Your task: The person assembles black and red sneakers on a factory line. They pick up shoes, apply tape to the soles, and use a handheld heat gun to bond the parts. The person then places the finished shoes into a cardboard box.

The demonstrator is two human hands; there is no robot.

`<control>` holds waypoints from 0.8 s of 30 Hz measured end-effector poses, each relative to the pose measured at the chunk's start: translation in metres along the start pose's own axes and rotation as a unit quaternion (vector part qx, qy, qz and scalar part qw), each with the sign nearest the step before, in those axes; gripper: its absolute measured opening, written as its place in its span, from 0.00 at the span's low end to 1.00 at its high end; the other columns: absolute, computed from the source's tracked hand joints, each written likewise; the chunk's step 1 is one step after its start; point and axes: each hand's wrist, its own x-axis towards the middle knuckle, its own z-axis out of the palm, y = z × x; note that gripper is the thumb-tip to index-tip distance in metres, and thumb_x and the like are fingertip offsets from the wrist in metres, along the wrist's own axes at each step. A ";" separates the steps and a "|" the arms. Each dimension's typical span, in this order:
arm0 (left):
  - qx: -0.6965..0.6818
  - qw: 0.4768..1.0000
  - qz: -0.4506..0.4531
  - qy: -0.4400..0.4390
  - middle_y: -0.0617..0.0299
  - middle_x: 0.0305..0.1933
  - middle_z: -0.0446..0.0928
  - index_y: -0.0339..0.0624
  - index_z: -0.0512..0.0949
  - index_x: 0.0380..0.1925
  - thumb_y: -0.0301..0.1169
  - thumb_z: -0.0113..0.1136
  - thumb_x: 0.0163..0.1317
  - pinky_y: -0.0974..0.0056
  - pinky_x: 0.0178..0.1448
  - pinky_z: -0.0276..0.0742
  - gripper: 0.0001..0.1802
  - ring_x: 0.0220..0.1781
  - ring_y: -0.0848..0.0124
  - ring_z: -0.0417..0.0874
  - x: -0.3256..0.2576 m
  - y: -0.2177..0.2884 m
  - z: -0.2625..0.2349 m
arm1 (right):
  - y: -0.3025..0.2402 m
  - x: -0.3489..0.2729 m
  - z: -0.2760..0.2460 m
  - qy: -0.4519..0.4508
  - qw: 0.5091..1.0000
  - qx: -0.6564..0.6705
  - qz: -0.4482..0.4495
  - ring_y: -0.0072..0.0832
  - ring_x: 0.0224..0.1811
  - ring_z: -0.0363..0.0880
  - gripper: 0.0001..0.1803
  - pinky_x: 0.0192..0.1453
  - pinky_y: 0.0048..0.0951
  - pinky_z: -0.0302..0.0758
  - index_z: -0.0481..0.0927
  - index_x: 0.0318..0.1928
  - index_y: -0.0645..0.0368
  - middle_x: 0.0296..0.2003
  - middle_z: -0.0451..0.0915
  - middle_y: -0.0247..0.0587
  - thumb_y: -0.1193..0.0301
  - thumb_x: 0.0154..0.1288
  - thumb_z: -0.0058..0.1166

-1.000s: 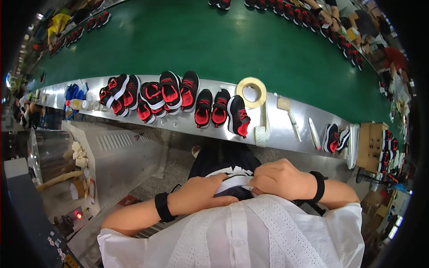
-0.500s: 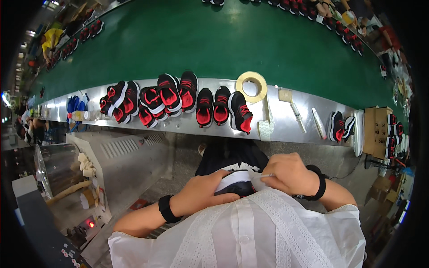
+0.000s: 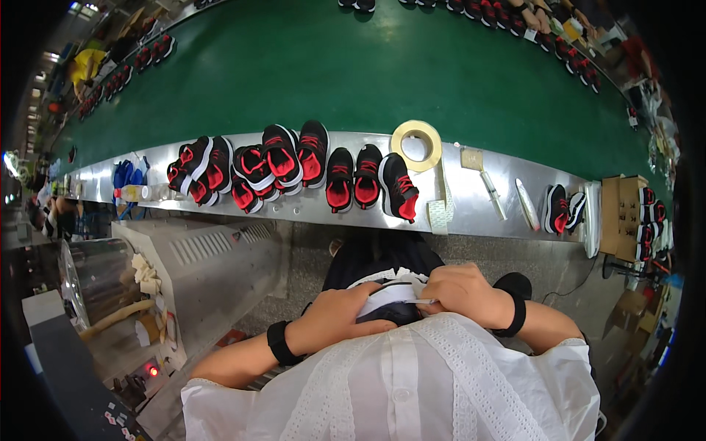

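Note:
Close in front of my white shirt, my left hand is wrapped around a black sneaker with a white sole. The sole faces up, and most of the upper is hidden by the hand and the shirt. My right hand is closed around a thin whitish stick-like tool, whose end points left and lies across the sneaker near the sole's edge. Its exact kind is too small to make out. Ahead, on the metal ledge, stand several black-and-red sneakers.
A tape roll lies on the ledge beside a syringe and a white tube-like item. Beyond runs a green conveyor belt. A metal machine stands at left, a cardboard box at right. Other people work along the far edges.
My right hand has turned and lowered a little, bringing the thin tool leftward and down across the sneaker. My left hand keeps its hold. The whole view has shifted slightly.

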 end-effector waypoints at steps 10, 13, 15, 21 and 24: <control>-0.007 1.000 0.016 0.025 0.45 0.29 0.78 0.35 0.70 0.52 0.54 0.63 0.51 0.57 0.36 0.75 0.38 0.32 0.51 0.81 0.002 -0.005 0.001 | -0.003 0.010 0.001 -0.023 0.999 -0.036 -0.008 0.36 0.25 0.73 0.11 0.25 0.33 0.71 0.72 0.28 0.58 0.24 0.69 0.37 0.69 0.46 0.60; 0.003 1.000 0.013 0.017 0.45 0.29 0.78 0.35 0.70 0.52 0.55 0.63 0.51 0.57 0.36 0.75 0.38 0.32 0.52 0.81 0.002 -0.004 0.002 | -0.009 0.028 -0.005 -0.026 0.998 -0.034 -0.050 0.34 0.24 0.72 0.11 0.24 0.32 0.71 0.67 0.24 0.57 0.22 0.66 0.37 0.71 0.48 0.58; 0.005 1.000 0.006 0.006 0.45 0.29 0.78 0.37 0.70 0.52 0.54 0.64 0.51 0.57 0.36 0.75 0.37 0.32 0.52 0.81 0.001 -0.008 0.004 | -0.008 0.018 -0.009 -0.041 0.998 -0.037 -0.034 0.33 0.23 0.72 0.10 0.22 0.32 0.70 0.67 0.23 0.57 0.21 0.66 0.37 0.71 0.48 0.57; -0.025 0.998 0.009 0.053 0.45 0.34 0.79 0.38 0.69 0.54 0.46 0.71 0.46 0.61 0.38 0.75 0.38 0.36 0.53 0.82 -0.006 -0.001 -0.001 | 0.004 -0.023 -0.020 -0.040 0.983 -0.151 0.093 0.35 0.21 0.73 0.10 0.23 0.32 0.71 0.71 0.23 0.57 0.20 0.69 0.37 0.70 0.48 0.61; -0.027 0.998 0.012 0.051 0.45 0.38 0.79 0.39 0.69 0.55 0.46 0.71 0.46 0.61 0.40 0.75 0.38 0.38 0.53 0.82 -0.009 -0.002 0.000 | -0.008 -0.005 -0.024 0.010 0.994 -0.070 0.081 0.36 0.22 0.74 0.10 0.23 0.33 0.71 0.73 0.26 0.57 0.22 0.71 0.37 0.71 0.47 0.63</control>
